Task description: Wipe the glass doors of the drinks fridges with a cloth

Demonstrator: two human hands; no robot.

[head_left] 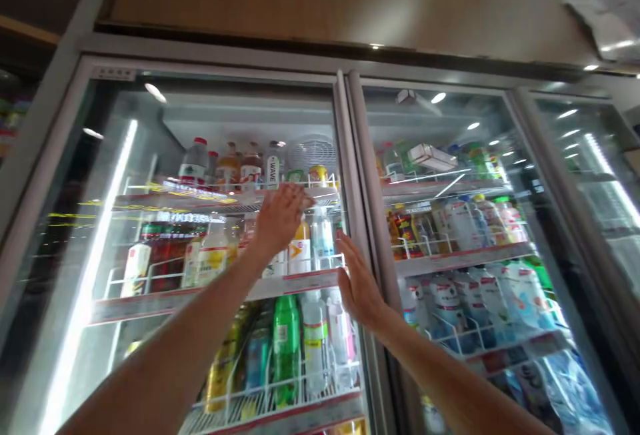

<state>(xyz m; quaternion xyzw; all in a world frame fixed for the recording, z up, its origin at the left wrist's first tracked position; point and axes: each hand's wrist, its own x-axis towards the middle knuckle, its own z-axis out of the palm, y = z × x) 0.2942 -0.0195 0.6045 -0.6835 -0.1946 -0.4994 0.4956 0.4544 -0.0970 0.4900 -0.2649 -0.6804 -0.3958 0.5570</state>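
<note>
I face a tall drinks fridge with glass doors. My left hand [280, 218] reaches up with its fingers stretched flat against the glass of the left door [150, 155], level with the upper shelf edge [200, 198]. My right hand [357, 281] is open, fingers together and extended, pressed near the door's right frame [345, 155] beside the second shelf. Neither hand holds anything. Behind the glass stand bottles, among them an orange-capped bottle [300, 248] and a green bottle [286, 341].
The middle door [450, 235] shows shelves of bottles and white pouches. A third door [590, 181] lies further right. A round fan [313, 153] sits at the top inside. Wooden panelling runs above the fridge.
</note>
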